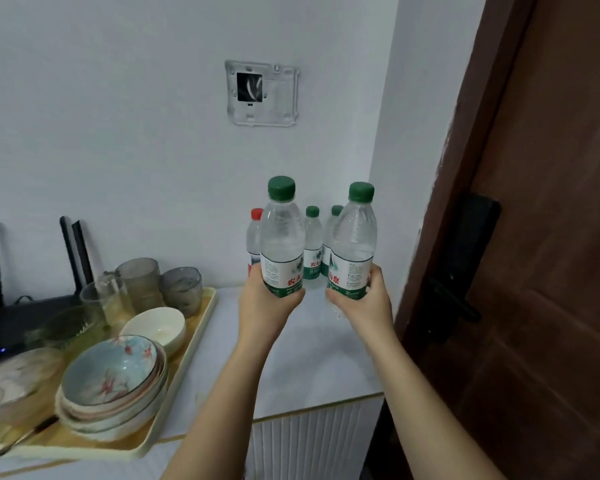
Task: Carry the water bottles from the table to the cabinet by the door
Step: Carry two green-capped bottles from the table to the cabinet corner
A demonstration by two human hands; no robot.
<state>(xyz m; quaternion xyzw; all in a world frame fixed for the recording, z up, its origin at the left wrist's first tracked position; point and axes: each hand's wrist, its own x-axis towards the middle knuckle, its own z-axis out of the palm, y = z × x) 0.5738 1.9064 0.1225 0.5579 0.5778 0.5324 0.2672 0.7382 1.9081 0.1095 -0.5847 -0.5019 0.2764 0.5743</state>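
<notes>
Two bare forearms are stretched forward. The left hand (264, 306) is curled round the lower part of the left bottle (281, 237), and the right hand (364, 303) is curled round the right bottle (355, 237). Both are green-capped and held upright. A brown door (551, 237) is seen right of the right fingers. The white cabinet top (309, 368) is spread below the fingers. A yellow tray (194, 341) of bowls and glasses is set left of the left fingers. Just behind the fingers, a red-capped bottle (254, 237) and two smaller green-capped bottles (312, 244) are stood by the wall.
</notes>
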